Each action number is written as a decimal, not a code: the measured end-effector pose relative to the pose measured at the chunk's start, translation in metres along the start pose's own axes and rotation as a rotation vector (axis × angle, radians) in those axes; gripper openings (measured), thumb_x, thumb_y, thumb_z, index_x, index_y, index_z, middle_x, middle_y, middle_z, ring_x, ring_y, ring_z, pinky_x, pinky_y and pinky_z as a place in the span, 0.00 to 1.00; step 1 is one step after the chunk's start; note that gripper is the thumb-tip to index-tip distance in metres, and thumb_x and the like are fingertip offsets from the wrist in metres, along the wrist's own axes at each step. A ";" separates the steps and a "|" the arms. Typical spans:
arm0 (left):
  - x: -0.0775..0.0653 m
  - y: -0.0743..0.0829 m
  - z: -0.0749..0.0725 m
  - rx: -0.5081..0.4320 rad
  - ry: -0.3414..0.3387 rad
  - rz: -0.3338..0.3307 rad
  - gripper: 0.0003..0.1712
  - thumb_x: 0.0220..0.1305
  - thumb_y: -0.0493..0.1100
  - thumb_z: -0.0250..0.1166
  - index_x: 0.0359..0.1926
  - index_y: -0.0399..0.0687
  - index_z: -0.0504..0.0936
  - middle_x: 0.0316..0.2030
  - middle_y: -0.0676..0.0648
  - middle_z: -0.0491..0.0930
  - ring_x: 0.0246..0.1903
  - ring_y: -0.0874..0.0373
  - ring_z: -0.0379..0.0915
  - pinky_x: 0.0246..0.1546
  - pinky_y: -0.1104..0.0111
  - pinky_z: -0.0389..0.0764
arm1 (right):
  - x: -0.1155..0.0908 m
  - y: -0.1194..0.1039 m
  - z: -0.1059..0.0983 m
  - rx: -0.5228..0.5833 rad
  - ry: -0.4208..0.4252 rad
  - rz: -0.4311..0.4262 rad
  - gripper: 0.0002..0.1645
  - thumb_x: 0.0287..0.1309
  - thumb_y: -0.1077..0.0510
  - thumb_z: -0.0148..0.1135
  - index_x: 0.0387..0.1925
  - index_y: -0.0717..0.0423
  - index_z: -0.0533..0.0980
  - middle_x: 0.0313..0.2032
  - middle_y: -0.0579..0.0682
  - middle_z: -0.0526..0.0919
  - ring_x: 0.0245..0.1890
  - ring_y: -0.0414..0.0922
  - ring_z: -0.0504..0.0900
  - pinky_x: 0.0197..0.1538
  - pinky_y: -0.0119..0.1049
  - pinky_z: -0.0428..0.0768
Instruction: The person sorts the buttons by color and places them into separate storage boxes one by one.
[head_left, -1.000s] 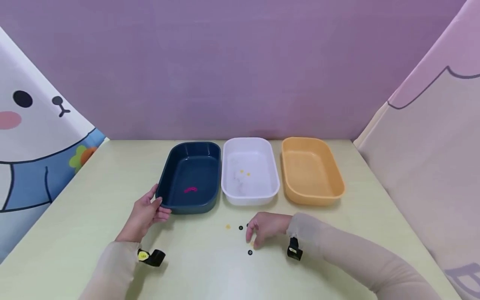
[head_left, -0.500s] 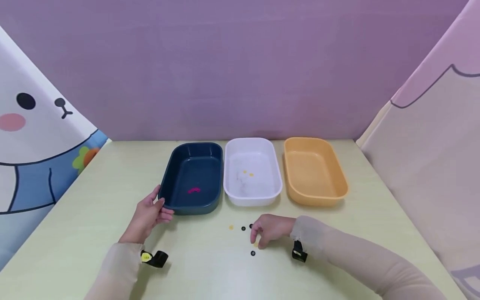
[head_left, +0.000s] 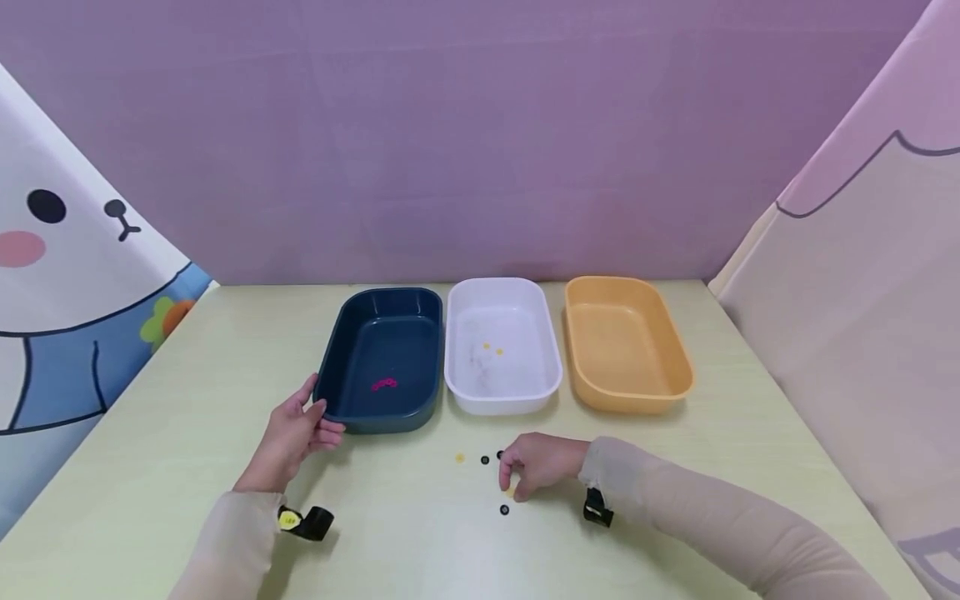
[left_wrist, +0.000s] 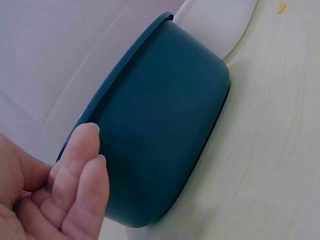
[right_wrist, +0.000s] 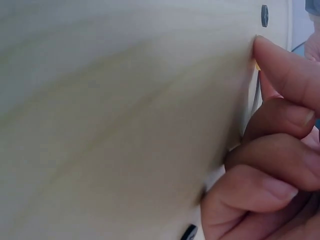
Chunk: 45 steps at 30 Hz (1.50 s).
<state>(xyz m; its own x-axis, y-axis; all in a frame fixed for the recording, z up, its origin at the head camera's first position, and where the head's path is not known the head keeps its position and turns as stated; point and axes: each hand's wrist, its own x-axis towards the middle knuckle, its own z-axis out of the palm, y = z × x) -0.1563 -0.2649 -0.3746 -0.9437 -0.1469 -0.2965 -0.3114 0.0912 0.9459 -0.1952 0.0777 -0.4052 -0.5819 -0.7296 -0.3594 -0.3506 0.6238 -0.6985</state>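
My left hand (head_left: 288, 437) grips the near left corner of a dark blue tray (head_left: 393, 342), thumb over the rim and the other fingers outside its wall. Several small pink pieces (head_left: 384, 383) lie in this tray. At the middle of the table, my right hand (head_left: 543, 462) has thumb and forefinger around a small yellow button (head_left: 511, 492), pinching it at the tabletop. In the right wrist view only a sliver of it shows between the fingers, the others curled. Black buttons lie close by: one nearer me (head_left: 504, 510), one farther left (head_left: 484, 460), one partly hidden behind the hand.
Beside the blue tray stands a white tray (head_left: 502, 387) with two small yellow pieces (head_left: 492, 348) in it. An orange-yellow tray (head_left: 630, 350) is to its right. Another yellow button (head_left: 460, 458) lies on the table in front of the trays. Cloth walls surround the table's back and sides.
The head view shifts slightly. Both hands keep almost the same places, the left on the blue tray's corner and the right at the yellow button.
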 end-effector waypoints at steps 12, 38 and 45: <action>-0.002 -0.005 0.000 0.012 0.013 -0.008 0.35 0.77 0.37 0.39 0.75 0.51 0.32 0.19 0.52 0.80 0.16 0.64 0.78 0.25 0.74 0.81 | -0.002 -0.003 0.002 -0.209 -0.037 -0.035 0.13 0.48 0.65 0.71 0.25 0.44 0.76 0.23 0.38 0.71 0.28 0.36 0.67 0.37 0.30 0.68; -0.005 -0.007 -0.008 -0.010 -0.022 0.014 0.35 0.77 0.38 0.39 0.75 0.50 0.31 0.20 0.53 0.81 0.17 0.65 0.78 0.26 0.74 0.81 | -0.020 -0.006 -0.037 0.176 -0.065 -0.114 0.02 0.59 0.62 0.61 0.32 0.55 0.79 0.26 0.42 0.77 0.13 0.34 0.60 0.18 0.24 0.62; -0.001 -0.003 -0.003 0.011 -0.026 0.012 0.35 0.77 0.38 0.39 0.75 0.50 0.32 0.20 0.53 0.80 0.17 0.64 0.78 0.27 0.73 0.81 | -0.019 -0.025 -0.087 0.224 0.059 -0.114 0.05 0.63 0.62 0.57 0.32 0.59 0.77 0.20 0.42 0.67 0.14 0.37 0.57 0.19 0.26 0.58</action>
<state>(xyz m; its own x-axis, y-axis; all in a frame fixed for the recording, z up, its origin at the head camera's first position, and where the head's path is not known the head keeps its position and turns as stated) -0.1541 -0.2681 -0.3768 -0.9499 -0.1201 -0.2886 -0.3011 0.1038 0.9479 -0.2393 0.1007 -0.3269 -0.5923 -0.7697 -0.2381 -0.2491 0.4560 -0.8544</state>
